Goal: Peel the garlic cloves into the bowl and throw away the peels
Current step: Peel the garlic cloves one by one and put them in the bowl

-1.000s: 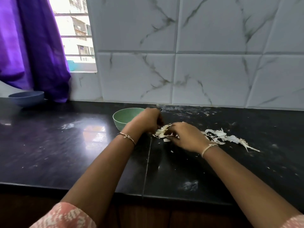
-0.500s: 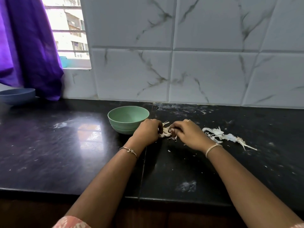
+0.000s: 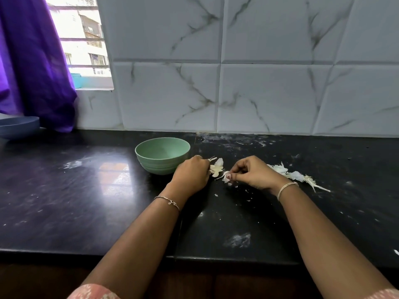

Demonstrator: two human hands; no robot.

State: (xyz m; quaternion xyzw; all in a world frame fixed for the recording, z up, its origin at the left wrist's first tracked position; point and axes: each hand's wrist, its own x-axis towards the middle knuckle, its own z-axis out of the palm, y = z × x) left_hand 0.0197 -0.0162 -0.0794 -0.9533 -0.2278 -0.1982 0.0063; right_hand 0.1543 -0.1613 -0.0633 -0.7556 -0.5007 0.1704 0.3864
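At frame centre, on black counter: left hand clenched, fingers curled on garlic cluster, pale cloves and skin poking out toward right. Right hand just beside it, thumb and fingertips pinching pale piece low over counter; clove or skin, could not tell. Green bowl stood just left of left hand. Peel pile lay behind right wrist, trailing right. Blue bowl sat at far left edge, beside purple curtain.
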